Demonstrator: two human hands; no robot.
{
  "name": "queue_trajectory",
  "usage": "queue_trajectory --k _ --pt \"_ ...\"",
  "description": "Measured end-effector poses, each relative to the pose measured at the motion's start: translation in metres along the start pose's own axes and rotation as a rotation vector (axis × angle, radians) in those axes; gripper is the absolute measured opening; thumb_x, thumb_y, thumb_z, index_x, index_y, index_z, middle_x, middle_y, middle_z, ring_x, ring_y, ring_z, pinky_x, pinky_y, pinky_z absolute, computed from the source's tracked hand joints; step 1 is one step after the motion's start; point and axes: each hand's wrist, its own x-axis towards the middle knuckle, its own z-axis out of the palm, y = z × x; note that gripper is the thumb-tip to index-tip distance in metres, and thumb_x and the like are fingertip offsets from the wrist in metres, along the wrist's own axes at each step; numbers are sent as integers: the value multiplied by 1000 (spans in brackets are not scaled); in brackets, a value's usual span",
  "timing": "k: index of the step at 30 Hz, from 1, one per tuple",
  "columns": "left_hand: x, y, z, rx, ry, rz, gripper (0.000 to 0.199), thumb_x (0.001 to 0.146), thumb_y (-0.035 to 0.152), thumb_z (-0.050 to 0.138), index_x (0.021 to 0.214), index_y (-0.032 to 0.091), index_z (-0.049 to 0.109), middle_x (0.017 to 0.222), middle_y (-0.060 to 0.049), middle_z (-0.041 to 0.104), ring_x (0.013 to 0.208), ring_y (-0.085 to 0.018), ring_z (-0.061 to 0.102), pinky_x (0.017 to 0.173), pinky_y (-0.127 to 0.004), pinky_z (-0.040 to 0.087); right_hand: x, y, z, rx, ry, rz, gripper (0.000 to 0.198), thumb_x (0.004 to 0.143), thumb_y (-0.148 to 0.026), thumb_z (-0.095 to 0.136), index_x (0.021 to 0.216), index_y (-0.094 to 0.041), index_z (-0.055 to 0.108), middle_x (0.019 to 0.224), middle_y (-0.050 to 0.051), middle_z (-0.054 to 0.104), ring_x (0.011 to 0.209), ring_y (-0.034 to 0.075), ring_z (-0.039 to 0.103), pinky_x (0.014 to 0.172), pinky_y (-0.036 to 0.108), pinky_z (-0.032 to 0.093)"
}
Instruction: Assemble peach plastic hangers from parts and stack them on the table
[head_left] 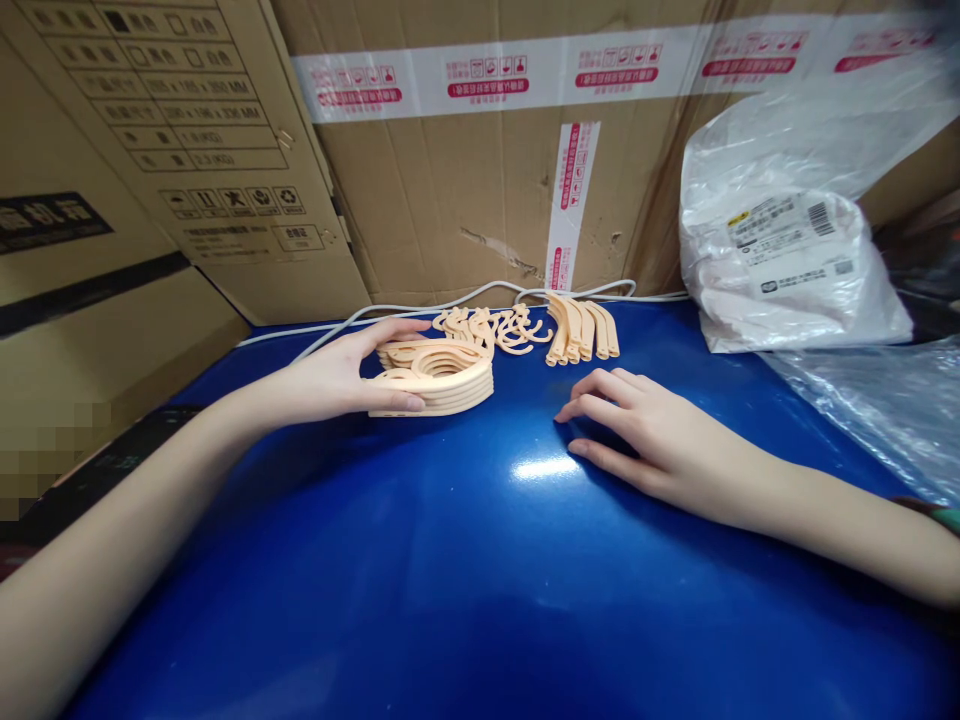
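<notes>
My left hand is closed around a stack of beige curved hanger pieces, thumb on the near side and fingers at the far side. Whether the stack touches the table is hard to tell. Just behind it lies a pile of small beige hooks. To the right of the hooks is a group of beige curved hanger arms, laid side by side with their ends toward me. My right hand holds nothing; its fingers are apart and loosely bent, low over the table in front of the hanger arms.
The blue table top shines under a light. Cardboard boxes with printed tape wall off the back, and another box rises at left. A white cable runs along the back edge. A labelled plastic bag stands back right.
</notes>
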Motion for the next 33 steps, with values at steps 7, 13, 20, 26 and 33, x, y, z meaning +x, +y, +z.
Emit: queue_trajectory --k 7,13,20,26,33 --pt "1 -3 1 -11 -11 9 84 72 60 72 142 31 38 144 -3 49 131 -27 48 113 -40 38 0 0 -1 -2 -9 4 27 98 -34 44 112 -19 61 109 10 58 94 23 56 85 41 46" --pt "2 -3 1 -7 -13 15 87 70 60 74 143 29 37 145 -5 49 131 -27 48 112 -38 38 -2 0 -1 -4 -9 7 28 98 -35 43 113 -19 61 110 10 58 94 23 56 85 41 46" --pt "2 -2 -1 10 1 10 86 70 61 73 143 31 38 144 -4 50 130 -30 49 112 -43 38 0 -1 -1 -6 -2 2 28 98 -35 44 112 -19 61 109 10 58 94 23 56 85 41 46" --pt "1 0 0 9 -2 8 88 69 60 73 144 29 38 145 -5 49 132 -30 47 112 -43 37 0 0 0 -7 -4 3 28 98 -34 44 113 -19 61 109 11 59 94 23 57 84 41 47" --pt "0 -1 -1 13 2 4 93 68 63 73 145 29 34 148 -5 45 134 -30 44 113 -44 36 0 0 -1 -13 -6 0 28 98 -35 44 113 -19 61 109 11 58 94 23 56 85 41 47"
